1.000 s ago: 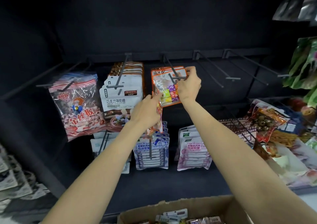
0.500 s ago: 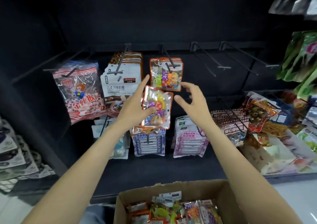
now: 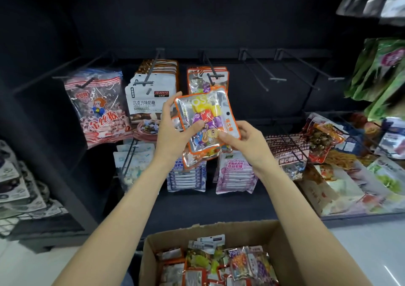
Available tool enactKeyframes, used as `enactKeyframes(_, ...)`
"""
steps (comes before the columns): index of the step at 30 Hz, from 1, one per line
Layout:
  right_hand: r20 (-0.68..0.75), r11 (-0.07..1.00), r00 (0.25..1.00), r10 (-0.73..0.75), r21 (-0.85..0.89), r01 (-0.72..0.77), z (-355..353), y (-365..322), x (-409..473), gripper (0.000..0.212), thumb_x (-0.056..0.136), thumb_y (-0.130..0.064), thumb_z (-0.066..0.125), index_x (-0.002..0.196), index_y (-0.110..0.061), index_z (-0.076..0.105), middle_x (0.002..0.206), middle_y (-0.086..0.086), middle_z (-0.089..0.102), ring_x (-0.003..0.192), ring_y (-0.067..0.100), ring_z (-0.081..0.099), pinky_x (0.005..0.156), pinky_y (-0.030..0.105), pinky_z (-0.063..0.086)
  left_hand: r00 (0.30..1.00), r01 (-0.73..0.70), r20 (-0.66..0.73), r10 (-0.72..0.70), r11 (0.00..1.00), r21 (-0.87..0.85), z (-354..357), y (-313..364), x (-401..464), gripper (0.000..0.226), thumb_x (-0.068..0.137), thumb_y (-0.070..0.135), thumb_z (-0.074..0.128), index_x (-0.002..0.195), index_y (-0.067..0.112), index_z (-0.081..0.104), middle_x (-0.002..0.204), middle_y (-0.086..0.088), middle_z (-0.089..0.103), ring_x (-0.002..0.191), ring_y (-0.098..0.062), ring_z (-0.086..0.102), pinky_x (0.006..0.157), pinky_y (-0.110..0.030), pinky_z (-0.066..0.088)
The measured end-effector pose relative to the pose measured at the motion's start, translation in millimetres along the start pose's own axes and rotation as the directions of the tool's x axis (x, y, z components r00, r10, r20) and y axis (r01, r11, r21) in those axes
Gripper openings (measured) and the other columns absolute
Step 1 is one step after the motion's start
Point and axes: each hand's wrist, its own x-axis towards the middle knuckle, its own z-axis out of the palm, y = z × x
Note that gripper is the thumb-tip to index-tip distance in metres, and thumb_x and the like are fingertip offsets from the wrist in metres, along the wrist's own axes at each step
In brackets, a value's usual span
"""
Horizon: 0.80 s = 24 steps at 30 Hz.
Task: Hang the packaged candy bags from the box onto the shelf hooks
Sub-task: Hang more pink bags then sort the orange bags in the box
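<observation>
While both hands hold it, the orange-edged candy bag (image 3: 207,123) is in the air, below the hook (image 3: 210,70) w/ same bags. Left hand (image 3: 173,127) grips its left edge, thumb on front — right hand (image 3: 243,138) pinches the lower right side. Cardboard box (image 3: 282,252) stands below, more bags inside.

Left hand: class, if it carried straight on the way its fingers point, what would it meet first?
Probably the white chocolate milk candy bags hanging just beyond the left hand's fingertips, though depth is unclear from one view.
</observation>
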Motion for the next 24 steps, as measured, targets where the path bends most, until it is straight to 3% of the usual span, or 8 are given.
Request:
enactKeyframes(3, -0.047, 0.999, 0.999, -0.015, -0.032, 0.013, 1.6, 7.2, 5.4, 0.02, 0.086, -0.015, 0.069, 0.104, -0.011, 0.061, 0.094, 0.004, 0.071, 0.081, 0.012, 0.07, 0.072, 0.027, 0.058, 0.999, 0.0, 0.033, -0.006, 0.986, 0.168, 0.2, 1.8, -1.0, 0.075, 0.07, 0.029, 0.082, 0.131, 0.032, 0.039, 0.116, 0.021, 0.048, 0.104, 0.004, 0.05, 0.079, -0.001, 0.04)
enactKeyframes(6, -0.128, 0.986, 0.986, -0.111, -0.14, 0.093, -4.5, 8.1, 15.4, 0.014, 0.088, -0.009, 0.067, 0.1, -0.01, 0.061, 0.095, 0.006, 0.07, 0.077, 0.01, 0.068, 0.068, 0.026, 0.058, 0.984, -0.036, 0.173, -0.046, 0.898, 0.439, -14.1, -5.0, 4.8, 0.069, 0.077, 0.044, 0.072, 0.136, 0.03, 0.037, 0.119, 0.014, 0.051, 0.104, -0.004, 0.048, 0.082, -0.021, 0.04)
enactKeyframes(9, -0.122, 0.972, 0.97, -0.21, -0.135, 0.194, -18.6, -5.0, 26.5, 0.013, 0.087, -0.006, 0.066, 0.098, -0.012, 0.064, 0.092, 0.0, 0.07, 0.081, 0.003, 0.066, 0.071, 0.022, 0.056, 0.972, -0.114, 0.229, -0.051, 0.749, 0.652, -31.5, -10.0, 15.9, 0.055, 0.085, 0.056, 0.055, 0.133, 0.031, 0.043, 0.108, 0.001, 0.066, 0.087, -0.012, 0.061, 0.073, -0.031, 0.048)
enactKeyframes(12, -0.059, 0.953, 0.966, -0.252, -0.189, 0.237, -23.3, -15.2, 39.6, 0.013, 0.089, -0.013, 0.066, 0.09, -0.026, 0.065, 0.086, -0.003, 0.069, 0.081, 0.01, 0.065, 0.074, 0.031, 0.054, 0.967, -0.188, 0.256, -0.003, 0.672, 0.716, -37.2, -7.4, 30.5, 0.061, 0.08, 0.068, 0.042, 0.128, 0.031, 0.044, 0.087, 0.004, 0.068, 0.068, -0.014, 0.066, 0.069, -0.036, 0.054)
enactKeyframes(16, -0.097, 0.954, 0.96, -0.263, -0.171, 0.244, -11.3, -16.1, 60.8, 0.007, 0.091, -0.012, 0.063, 0.089, -0.018, 0.064, 0.081, -0.003, 0.067, 0.076, 0.011, 0.063, 0.07, 0.031, 0.053, 0.935, -0.313, 0.353, 0.047, 0.579, 0.753, -21.4, -6.3, 44.1, 0.06, 0.083, 0.066, 0.038, 0.122, 0.022, 0.05, 0.069, -0.004, 0.065, 0.058, -0.018, 0.06, 0.057, -0.034, 0.05)
enactKeyframes(18, -0.163, 0.965, 0.955, -0.247, -0.127, 0.228, -4.3, -13.7, 70.6, 0.007, 0.092, -0.012, 0.061, 0.089, -0.017, 0.063, 0.078, -0.006, 0.066, 0.074, 0.009, 0.063, 0.068, 0.03, 0.053, 0.949, -0.266, 0.313, 0.043, 0.645, 0.716, -11.7, -10.4, 50.8, 0.044, 0.092, 0.053, 0.044, 0.114, 0.017, 0.053, 0.066, -0.004, 0.06, 0.053, -0.013, 0.053, 0.048, -0.028, 0.039)
enactKeyframes(21, -0.277, 0.975, 0.936, -0.218, -0.028, 0.219, 5.2, -8.3, 83.2, 0.01, 0.093, -0.018, 0.061, 0.092, -0.028, 0.059, 0.084, -0.001, 0.069, 0.081, 0.022, 0.067, 0.075, 0.045, 0.055, 0.982, -0.14, 0.185, 0.034, 0.791, 0.596, -2.2, -10.8, 65.0, 0.034, 0.094, 0.047, 0.047, 0.095, 0.015, 0.056, 0.07, -0.006, 0.06, 0.05, -0.013, 0.046, 0.047, -0.029, 0.038)
enactKeyframes(24, -0.347, 0.939, 0.873, -0.342, -0.103, 0.327, 11.6, -4.9, 90.9, 0.023, 0.093, -0.023, 0.059, 0.106, -0.036, 0.048, 0.08, 0.007, 0.068, 0.076, 0.036, 0.065, 0.067, 0.047, 0.052, 0.991, -0.127, 0.1, 0.088, 0.844, 0.522, 5.3, -8.9, 73.4, 0.032, 0.096, 0.043, 0.047, 0.085, 0.014, 0.054, 0.069, -0.011, 0.057, 0.052, -0.014, 0.043, 0.05, -0.029, 0.029)
